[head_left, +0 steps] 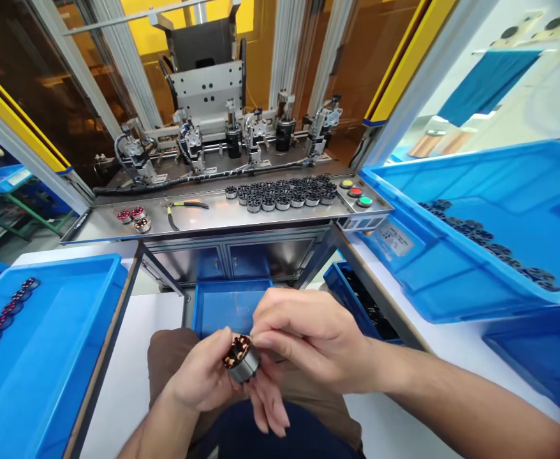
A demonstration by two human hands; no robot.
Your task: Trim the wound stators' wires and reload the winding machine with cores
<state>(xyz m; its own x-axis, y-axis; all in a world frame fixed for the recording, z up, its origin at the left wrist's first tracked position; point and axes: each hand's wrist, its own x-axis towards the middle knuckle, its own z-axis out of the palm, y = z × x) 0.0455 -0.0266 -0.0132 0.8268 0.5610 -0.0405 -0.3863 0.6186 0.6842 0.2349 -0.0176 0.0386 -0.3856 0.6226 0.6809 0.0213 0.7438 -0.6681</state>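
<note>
Over my lap, my left hand [203, 376] holds a small motor stator [245, 367] between thumb and fingers. The stator has a silver metal ring and copper windings with black insulation, and its open wound face tilts up towards me. My right hand [311, 335] is closed in a pinch at the stator's right upper edge. Whatever lies between those fingertips, perhaps a thin wire, is too small to make out. Behind the stator, part of the left hand's fingers stretches out below it.
Black stators [284, 194] sit in rows on the machine's steel ledge [213, 220], with pliers [184, 207], several red-and-copper stators [139, 220] and push buttons [355, 191]. Blue bins stand left [69, 319] and right [452, 268], both holding stators. Another blue bin [222, 306] is below the ledge.
</note>
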